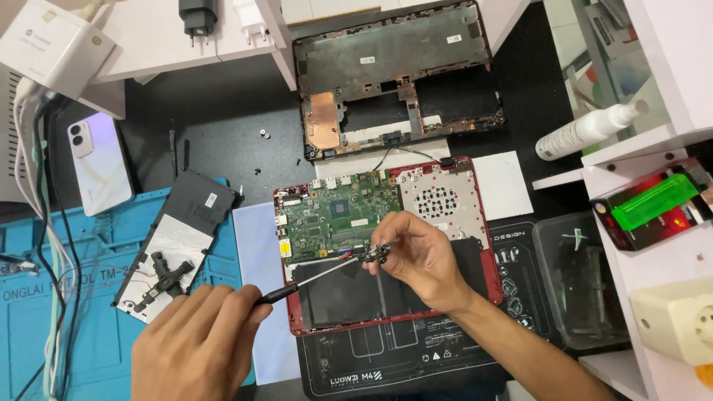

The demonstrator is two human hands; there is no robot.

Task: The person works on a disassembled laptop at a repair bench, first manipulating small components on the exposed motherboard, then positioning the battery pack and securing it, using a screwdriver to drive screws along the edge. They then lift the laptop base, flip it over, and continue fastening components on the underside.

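Two hands (308, 293) work over a cluttered black bench (223, 141).

Left hand (197, 345) fisted low, right hand (416, 256) raised with fingertips pinched together, forearm angled in.

My screwdriver (312, 276) has a bright metal shaft and matt black handle. The laptop shell (475, 245) is glossy red plastic, its battery (349, 293) matt black; the blue mat (89, 327) looks rubbery.
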